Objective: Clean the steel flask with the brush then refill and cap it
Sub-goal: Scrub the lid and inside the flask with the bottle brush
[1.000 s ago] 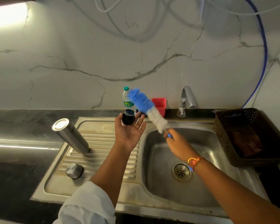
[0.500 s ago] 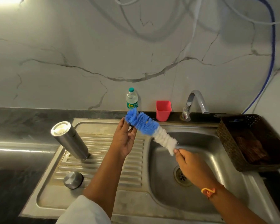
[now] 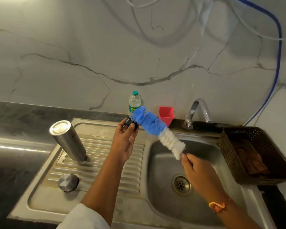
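The steel flask (image 3: 68, 140) stands upside down on the ribbed drainboard (image 3: 97, 166) at the left. A round steel cap (image 3: 68, 182) lies in front of it. My left hand (image 3: 125, 141) is raised over the drainboard and pinches a small black stopper (image 3: 130, 125) at its fingertips. My right hand (image 3: 194, 167) grips the handle end of a blue and white bottle brush (image 3: 157, 129) above the sink basin. The brush's blue tip touches the stopper.
The sink basin (image 3: 163, 162) with its drain (image 3: 181, 184) lies under my right hand. A tap (image 3: 198, 111), a red cup (image 3: 166, 114) and a small water bottle (image 3: 134, 103) stand along the back wall. A brown basket (image 3: 254, 154) sits at the right.
The brush tip went down to my left hand's fingers and now sits higher against the stopper. The view shifted slightly. The flask and steel cap stayed put.
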Demonstrator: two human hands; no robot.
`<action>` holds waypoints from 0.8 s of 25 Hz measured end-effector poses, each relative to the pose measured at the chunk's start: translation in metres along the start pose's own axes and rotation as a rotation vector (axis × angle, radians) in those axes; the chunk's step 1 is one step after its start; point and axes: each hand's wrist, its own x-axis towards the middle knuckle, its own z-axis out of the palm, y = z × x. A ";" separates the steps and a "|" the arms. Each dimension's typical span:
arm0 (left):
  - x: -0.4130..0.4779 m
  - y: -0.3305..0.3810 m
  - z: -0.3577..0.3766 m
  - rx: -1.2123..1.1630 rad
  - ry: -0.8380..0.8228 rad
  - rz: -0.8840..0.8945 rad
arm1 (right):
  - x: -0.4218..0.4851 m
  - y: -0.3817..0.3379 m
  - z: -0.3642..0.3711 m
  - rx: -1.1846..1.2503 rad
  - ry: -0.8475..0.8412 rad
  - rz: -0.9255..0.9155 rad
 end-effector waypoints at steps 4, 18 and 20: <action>-0.020 -0.016 0.019 0.153 -0.054 0.006 | 0.007 0.006 -0.004 -0.132 0.024 -0.079; -0.051 -0.035 0.047 0.129 0.048 0.092 | -0.002 0.036 -0.034 -0.184 -0.010 -0.050; -0.052 -0.029 0.048 0.085 0.051 0.105 | -0.011 0.041 -0.038 -0.149 -0.009 -0.061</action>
